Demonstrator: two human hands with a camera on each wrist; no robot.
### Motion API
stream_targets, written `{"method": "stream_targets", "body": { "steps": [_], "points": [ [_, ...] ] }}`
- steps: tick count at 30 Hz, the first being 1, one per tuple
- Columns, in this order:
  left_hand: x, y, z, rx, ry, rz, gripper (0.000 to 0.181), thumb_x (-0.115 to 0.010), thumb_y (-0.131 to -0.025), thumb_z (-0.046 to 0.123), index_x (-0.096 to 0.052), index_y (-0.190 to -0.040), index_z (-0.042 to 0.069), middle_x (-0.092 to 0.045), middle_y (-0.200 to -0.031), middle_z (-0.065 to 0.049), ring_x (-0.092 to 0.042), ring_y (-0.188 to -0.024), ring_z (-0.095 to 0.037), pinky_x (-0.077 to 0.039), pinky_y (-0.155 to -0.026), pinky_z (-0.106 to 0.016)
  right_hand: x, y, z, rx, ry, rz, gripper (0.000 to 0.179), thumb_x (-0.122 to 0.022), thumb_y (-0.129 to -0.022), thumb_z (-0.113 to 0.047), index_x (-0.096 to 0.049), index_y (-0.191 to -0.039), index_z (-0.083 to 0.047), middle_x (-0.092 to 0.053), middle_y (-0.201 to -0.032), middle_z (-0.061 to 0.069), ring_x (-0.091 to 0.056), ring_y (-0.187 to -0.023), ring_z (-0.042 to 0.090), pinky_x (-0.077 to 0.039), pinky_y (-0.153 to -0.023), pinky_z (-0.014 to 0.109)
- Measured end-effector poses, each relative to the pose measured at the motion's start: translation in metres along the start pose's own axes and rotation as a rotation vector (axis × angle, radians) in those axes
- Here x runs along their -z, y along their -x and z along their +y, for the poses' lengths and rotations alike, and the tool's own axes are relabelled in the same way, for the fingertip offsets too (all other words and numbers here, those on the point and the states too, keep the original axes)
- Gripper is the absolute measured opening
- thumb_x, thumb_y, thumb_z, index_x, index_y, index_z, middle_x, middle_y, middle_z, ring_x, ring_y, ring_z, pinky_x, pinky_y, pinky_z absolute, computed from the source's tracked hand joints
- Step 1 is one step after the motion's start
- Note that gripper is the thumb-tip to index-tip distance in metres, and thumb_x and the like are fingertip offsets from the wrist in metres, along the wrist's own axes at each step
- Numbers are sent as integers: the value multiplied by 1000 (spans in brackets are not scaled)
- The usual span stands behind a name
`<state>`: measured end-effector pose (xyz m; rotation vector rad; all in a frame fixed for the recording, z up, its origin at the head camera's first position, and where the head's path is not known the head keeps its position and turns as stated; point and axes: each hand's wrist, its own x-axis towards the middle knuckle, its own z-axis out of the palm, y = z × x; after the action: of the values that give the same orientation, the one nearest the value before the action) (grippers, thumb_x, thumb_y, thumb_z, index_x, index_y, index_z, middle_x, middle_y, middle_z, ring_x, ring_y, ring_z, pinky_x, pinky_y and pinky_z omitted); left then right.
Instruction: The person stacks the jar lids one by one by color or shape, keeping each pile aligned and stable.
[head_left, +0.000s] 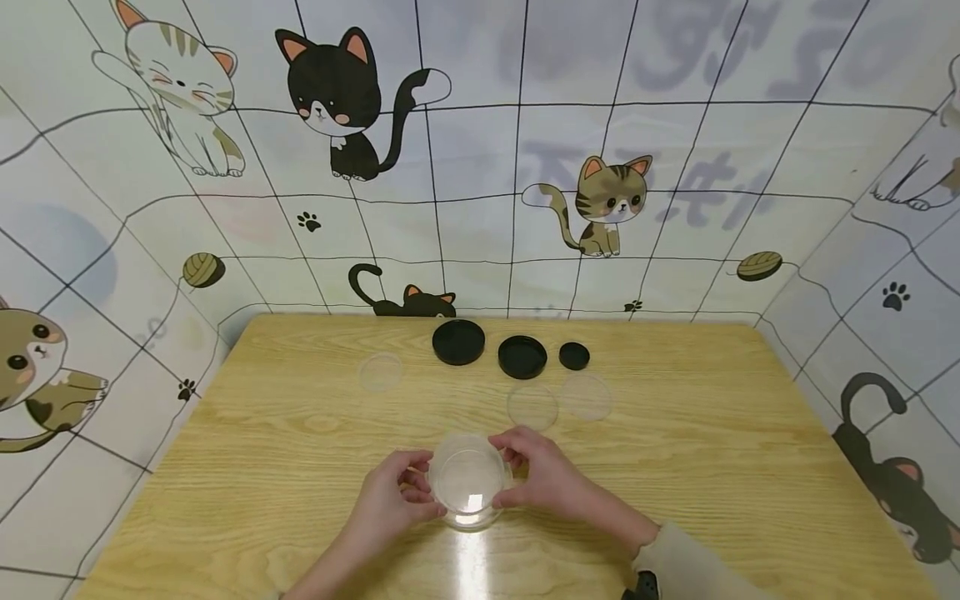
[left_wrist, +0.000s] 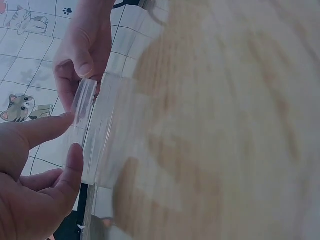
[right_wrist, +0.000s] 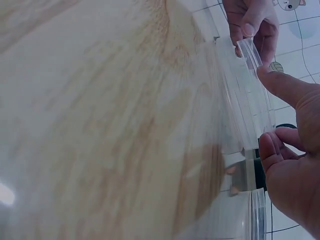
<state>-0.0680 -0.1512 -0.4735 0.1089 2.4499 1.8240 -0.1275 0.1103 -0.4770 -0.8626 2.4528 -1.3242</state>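
Note:
Both hands are at a clear, round, shallow dish (head_left: 468, 471) in the near middle of the wooden table. My left hand (head_left: 396, 493) holds its left edge between thumb and fingers. Across from it, my right hand (head_left: 542, 473) grips the right edge the same way. Seen edge-on in the left wrist view, the held dish (left_wrist: 86, 97) is at the top of a wider clear round container (left_wrist: 106, 132). That container (right_wrist: 231, 107) also shows side-on in the right wrist view. Whether the two clear pieces touch cannot be told.
Black round lid-like pieces stand at the back: a large one (head_left: 458, 342), a middle one (head_left: 522, 357) and a small one (head_left: 574, 356). Clear round pieces lie at left (head_left: 381, 372), centre (head_left: 532, 406) and right (head_left: 586, 396). A cat-patterned cloth (head_left: 480, 150) walls the table.

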Motion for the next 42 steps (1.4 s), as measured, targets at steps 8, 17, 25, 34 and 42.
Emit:
{"method": "stream_targets", "body": {
  "steps": [8, 17, 25, 34, 42],
  "points": [
    [1, 2, -1, -4, -27, -8, 64, -89, -63, -18, -62, -120, -13, -60, -107, -17, -61, -87, -21, -60, -74, -27, -6, 0, 2, -12, 47, -11, 72, -97, -70, -15, -64, -132, 0, -57, -106, -4, -51, -91, 11, -49, -79, 24],
    [2, 3, -3, 11, -26, -2, 64, -89, -63, -16, -61, -121, -14, -60, -108, -18, -61, -87, -21, -59, -74, -25, -7, 0, 1, 17, 68, -45, 74, -95, -73, -17, -62, -137, 2, -57, -115, 0, -50, -98, 14, -48, -79, 25],
    [4, 4, -4, 44, 7, -15, 65, -88, -65, -16, -60, -124, -14, -59, -110, -18, -61, -89, -23, -59, -76, -26, -7, -1, 2, 26, 93, -59, 74, -94, -75, -19, -61, -138, 1, -56, -117, 1, -50, -97, 15, -47, -79, 25],
    [4, 4, -3, 75, 65, -17, 66, -87, -66, -17, -59, -126, -14, -58, -113, -20, -60, -91, -24, -59, -79, -27, -6, 1, 7, 22, 25, -37, 75, -95, -74, -18, -61, -138, 1, -58, -113, 2, -51, -88, 12, -48, -75, 24],
    [6, -2, 6, 4, 51, -46, 63, -88, -70, -13, -62, -127, -6, -55, -116, -21, -60, -90, -22, -59, -76, -27, 11, 4, 8, 48, -136, 51, 69, -93, -74, -9, -61, -135, -1, -59, -112, 13, -55, -93, 27, -55, -80, 31]
  ]
}}
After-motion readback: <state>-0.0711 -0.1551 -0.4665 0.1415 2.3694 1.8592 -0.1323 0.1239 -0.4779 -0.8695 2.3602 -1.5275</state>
